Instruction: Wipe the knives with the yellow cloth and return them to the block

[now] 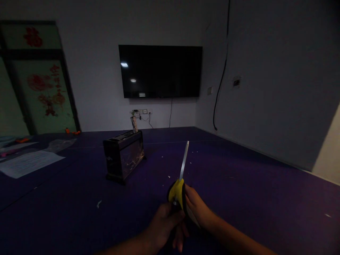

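My left hand (165,220) and right hand (198,206), closed round yellow-and-black tool (175,191) from either side, straight silver metal shaft (184,161) pointing away.

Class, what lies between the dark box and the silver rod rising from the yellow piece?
In the head view, purple surface with a few small white scraps lies between the dark box and the silver rod.

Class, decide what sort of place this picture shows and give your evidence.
Probably a room in a home, though an office is possible: a large TV, sockets and red decorations suggest it.
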Motion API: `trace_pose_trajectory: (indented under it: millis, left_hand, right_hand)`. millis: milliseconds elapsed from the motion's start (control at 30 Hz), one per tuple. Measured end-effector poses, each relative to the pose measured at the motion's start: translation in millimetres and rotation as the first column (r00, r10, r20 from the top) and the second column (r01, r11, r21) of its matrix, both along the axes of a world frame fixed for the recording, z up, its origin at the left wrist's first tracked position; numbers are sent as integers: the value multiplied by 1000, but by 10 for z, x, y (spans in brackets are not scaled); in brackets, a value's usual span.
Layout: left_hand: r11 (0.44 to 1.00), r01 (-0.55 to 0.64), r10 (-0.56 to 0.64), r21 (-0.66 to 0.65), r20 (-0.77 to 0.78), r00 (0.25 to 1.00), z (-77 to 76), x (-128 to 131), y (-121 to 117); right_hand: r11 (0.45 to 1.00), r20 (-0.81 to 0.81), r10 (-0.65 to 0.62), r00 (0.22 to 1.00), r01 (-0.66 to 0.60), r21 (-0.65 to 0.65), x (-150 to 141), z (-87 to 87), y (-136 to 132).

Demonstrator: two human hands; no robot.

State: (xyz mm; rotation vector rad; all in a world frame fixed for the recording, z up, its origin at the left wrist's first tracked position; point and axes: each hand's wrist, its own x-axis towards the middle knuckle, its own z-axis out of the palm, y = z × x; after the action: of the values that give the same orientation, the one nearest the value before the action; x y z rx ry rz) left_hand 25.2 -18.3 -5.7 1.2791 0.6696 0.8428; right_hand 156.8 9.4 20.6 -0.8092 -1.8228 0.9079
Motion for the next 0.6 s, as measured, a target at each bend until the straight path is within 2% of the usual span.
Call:
trace_pose_trajectory:
  millis: [233, 400, 600]
  left_hand:
    - [999, -46, 46, 2, -4, 999, 27, -19, 0]
    - [995, -77, 79, 65, -26, 997, 73, -23, -20]
    - [977, -193, 194, 86, 2, 981, 78, -21, -38]
  right_hand:
    - [998, 97, 3, 995, -8, 60, -1, 63, -16]
    - [993, 154, 28, 988, -45, 107, 22, 114, -15]
    - [980, 145, 56, 988, -82, 182, 26, 124, -23]
